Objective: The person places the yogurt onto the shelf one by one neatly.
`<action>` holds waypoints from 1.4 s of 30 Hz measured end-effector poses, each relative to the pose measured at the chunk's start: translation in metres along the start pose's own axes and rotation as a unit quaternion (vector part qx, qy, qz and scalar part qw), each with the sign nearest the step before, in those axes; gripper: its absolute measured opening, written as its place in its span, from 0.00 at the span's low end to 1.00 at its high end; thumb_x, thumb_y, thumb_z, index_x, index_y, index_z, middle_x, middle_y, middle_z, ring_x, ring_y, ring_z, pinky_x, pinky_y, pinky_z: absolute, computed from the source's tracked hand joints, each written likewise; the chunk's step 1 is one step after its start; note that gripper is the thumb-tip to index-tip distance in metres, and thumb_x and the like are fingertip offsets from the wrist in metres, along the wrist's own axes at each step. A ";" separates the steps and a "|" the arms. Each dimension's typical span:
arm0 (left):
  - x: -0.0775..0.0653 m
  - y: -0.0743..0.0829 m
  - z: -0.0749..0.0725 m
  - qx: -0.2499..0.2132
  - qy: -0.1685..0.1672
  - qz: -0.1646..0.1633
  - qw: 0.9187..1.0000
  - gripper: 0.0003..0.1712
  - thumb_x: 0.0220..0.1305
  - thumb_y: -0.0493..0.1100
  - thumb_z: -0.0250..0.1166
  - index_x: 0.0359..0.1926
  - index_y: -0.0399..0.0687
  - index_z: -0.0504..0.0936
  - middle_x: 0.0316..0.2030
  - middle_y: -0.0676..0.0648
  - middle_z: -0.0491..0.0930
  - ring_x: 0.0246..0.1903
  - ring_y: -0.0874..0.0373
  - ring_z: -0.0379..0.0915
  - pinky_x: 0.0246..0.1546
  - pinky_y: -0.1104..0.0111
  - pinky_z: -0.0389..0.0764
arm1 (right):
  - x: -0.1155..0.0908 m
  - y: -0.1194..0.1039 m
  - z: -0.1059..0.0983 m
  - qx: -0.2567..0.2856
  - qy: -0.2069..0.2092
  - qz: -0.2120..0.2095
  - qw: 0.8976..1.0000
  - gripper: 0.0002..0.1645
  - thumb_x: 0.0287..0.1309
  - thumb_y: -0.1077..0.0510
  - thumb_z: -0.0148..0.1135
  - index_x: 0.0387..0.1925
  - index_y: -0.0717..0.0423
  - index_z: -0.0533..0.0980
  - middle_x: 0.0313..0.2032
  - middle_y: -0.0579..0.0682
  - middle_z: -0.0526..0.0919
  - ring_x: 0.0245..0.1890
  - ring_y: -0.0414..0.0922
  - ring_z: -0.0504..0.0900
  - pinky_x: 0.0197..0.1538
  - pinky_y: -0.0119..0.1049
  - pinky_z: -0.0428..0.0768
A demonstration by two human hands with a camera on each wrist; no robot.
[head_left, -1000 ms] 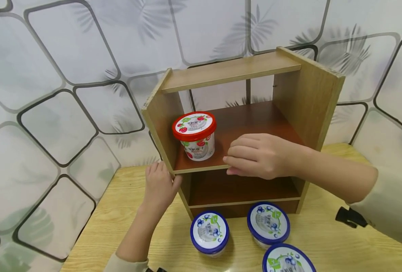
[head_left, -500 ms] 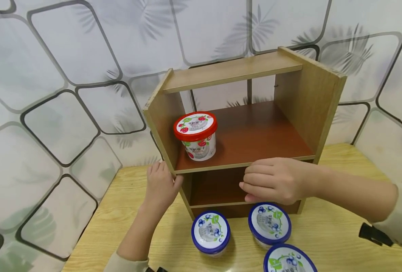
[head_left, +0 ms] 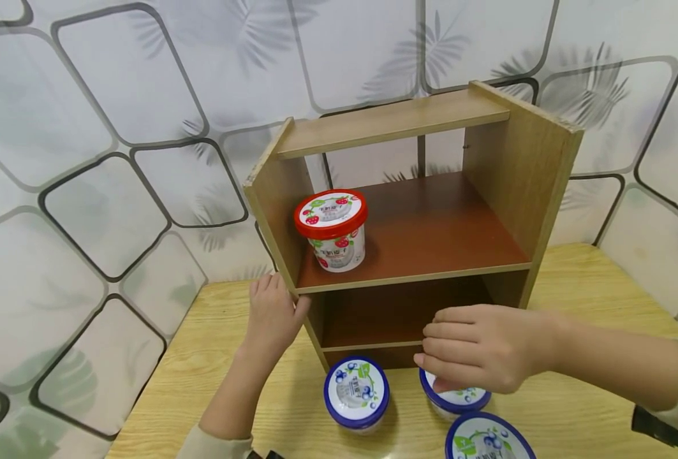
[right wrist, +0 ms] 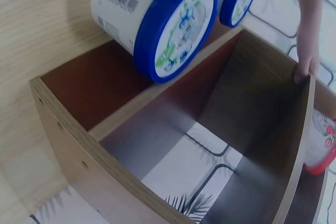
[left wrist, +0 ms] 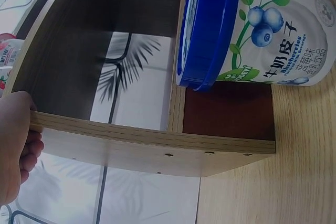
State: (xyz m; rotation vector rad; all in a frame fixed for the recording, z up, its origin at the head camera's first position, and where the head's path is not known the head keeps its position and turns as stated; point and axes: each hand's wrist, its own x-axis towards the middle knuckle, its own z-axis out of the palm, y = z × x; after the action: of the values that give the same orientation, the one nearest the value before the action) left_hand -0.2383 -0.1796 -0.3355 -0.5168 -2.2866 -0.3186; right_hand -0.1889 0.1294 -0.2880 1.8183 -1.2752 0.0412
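My left hand [head_left: 272, 315] grips the left side panel of a small wooden shelf unit [head_left: 407, 271], thumb at the front edge by the middle board. The left wrist view shows its fingers curled round that panel [left wrist: 157, 137]. On the upper level, at the left, stands a strawberry-printed tub [head_left: 334, 233] with a red lid. My right hand [head_left: 488, 347], fingers together and loosely bent, holds nothing. It hovers over a blue-lidded blueberry tub [head_left: 467, 398] and covers part of its lid. That tub shows large in the right wrist view, its blue rim [right wrist: 147, 51] in front of the shelf.
Another blueberry tub [head_left: 356, 392] stands in front of the shelf's left part. A third blue-lidded tub [head_left: 488, 440] is cut off at the bottom edge. All stand on a wood-grain table [head_left: 201, 357]. A patterned backdrop [head_left: 143, 95] rises behind.
My right hand has moved down and to the right, from in front of the middle board to above the right blueberry tub. The left hand keeps its grip on the panel.
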 end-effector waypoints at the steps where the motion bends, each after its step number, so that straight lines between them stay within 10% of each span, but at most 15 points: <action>1: 0.000 0.000 0.000 0.000 0.000 0.000 1.000 0.11 0.55 0.42 0.58 0.35 0.37 0.74 0.28 0.40 0.77 0.32 0.45 0.68 0.35 0.56 0.63 | 0.000 -0.002 0.000 0.002 -0.001 0.001 1.000 0.16 0.65 0.53 0.51 0.37 0.59 0.80 0.32 0.48 0.85 0.31 0.43 0.83 0.36 0.34 0.81; 19: 0.000 -0.003 0.003 -0.004 0.023 0.017 1.000 0.11 0.52 0.42 0.57 0.32 0.37 0.74 0.26 0.40 0.77 0.31 0.44 0.68 0.35 0.56 0.64 | 0.000 -0.044 -0.010 -0.007 -0.003 -0.030 1.000 0.17 0.64 0.50 0.50 0.38 0.57 0.79 0.32 0.49 0.84 0.31 0.44 0.83 0.37 0.39 0.80; 30: 0.001 -0.002 0.003 -0.005 0.016 0.014 1.000 0.12 0.53 0.42 0.56 0.34 0.36 0.73 0.27 0.39 0.77 0.31 0.44 0.68 0.35 0.56 0.64 | -0.026 -0.081 -0.028 -0.008 -0.161 0.056 0.985 0.19 0.68 0.60 0.35 0.46 0.48 0.75 0.40 0.43 0.81 0.39 0.42 0.80 0.46 0.36 0.78; 33: 0.001 -0.002 0.003 -0.005 0.014 0.014 1.000 0.12 0.53 0.42 0.56 0.34 0.36 0.74 0.28 0.39 0.78 0.31 0.44 0.68 0.35 0.56 0.64 | -0.032 -0.086 -0.030 -0.025 -0.130 0.056 0.990 0.19 0.67 0.63 0.35 0.40 0.49 0.75 0.37 0.44 0.81 0.38 0.43 0.79 0.57 0.41 0.71; 42: 0.001 -0.002 0.002 0.002 0.007 0.010 1.000 0.12 0.54 0.42 0.57 0.34 0.36 0.74 0.29 0.39 0.78 0.32 0.44 0.68 0.35 0.56 0.64 | -0.045 -0.100 -0.027 0.015 -0.043 0.089 0.995 0.15 0.67 0.57 0.41 0.34 0.47 0.76 0.32 0.41 0.80 0.33 0.38 0.76 0.48 0.36 0.70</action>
State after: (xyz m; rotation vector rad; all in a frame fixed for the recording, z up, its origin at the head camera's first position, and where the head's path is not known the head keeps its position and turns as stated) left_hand -0.2413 -0.1801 -0.3361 -0.5324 -2.2663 -0.3077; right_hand -0.1220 0.1885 -0.3569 1.7426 -1.5027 0.0815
